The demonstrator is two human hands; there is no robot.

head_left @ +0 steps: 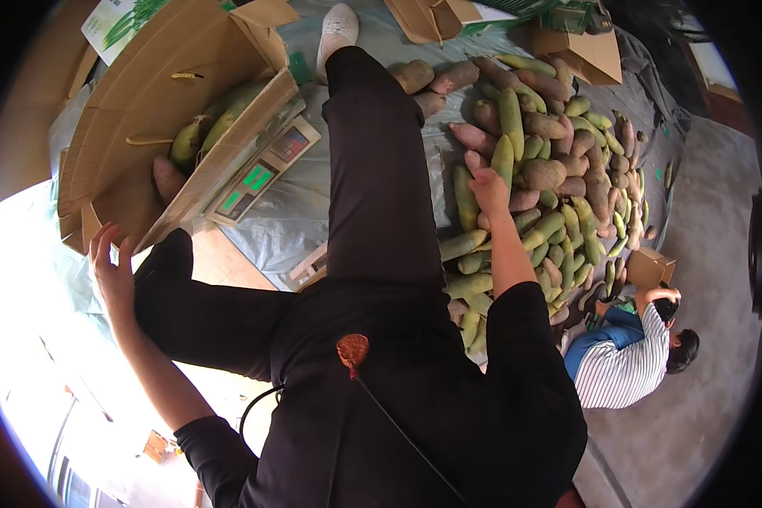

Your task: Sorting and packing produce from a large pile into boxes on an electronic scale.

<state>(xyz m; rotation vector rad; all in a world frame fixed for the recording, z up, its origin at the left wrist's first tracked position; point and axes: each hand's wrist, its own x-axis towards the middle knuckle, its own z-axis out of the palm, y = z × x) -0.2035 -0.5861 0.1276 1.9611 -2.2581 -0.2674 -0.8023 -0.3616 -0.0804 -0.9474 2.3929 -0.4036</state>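
My right hand point(488, 191) is closed around the lower end of a long green radish point(502, 157) at the edge of a large pile of root vegetables point(543, 174). Green radishes and brownish-pink roots lie mixed in that pile. On the left, my left hand point(113, 269) is raised with its fingers apart beside the near corner of an open cardboard box point(127, 110); whether it touches the cardboard I cannot tell. Inside the box lie a few green radishes point(189, 142) and a pinkish root point(168, 178). A scale with lit green displays point(250, 184) stands against the box's right side.
Plastic sheeting point(300, 199) covers the floor under my outstretched leg point(372, 169). More cardboard boxes point(580, 56) stand at the far side. A person in a striped shirt point(622, 364) crouches at the right, by a small carton point(649, 267).
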